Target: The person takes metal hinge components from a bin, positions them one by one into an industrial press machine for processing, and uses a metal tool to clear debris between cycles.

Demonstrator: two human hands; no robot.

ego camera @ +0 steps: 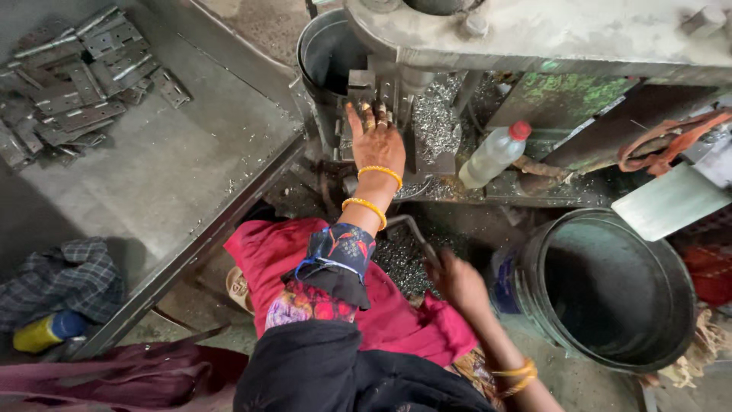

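My left hand [377, 141], with rings and yellow bangles on the wrist, reaches up to the metal fixture [374, 88] of a machine. Its fingertips rest on a small metal piece there, and I cannot tell whether they grip it. My right hand [457, 281] is lower, closed around the end of a bent metal lever [408, 227] that runs up towards the machine. Metal shavings [400, 259] lie in a heap under the lever. A red cloth [274, 255] covers my lap.
A pile of flat grey hinge plates [72, 84] lies on a metal table [183, 168] at the left. A clear plastic bottle with a red cap [494, 155] stands by the machine. A large dark bucket [606, 286] stands at the right, another [328, 53] behind the fixture. A checked cloth [61, 278] and a yellow bottle [46, 329] lie at the lower left.
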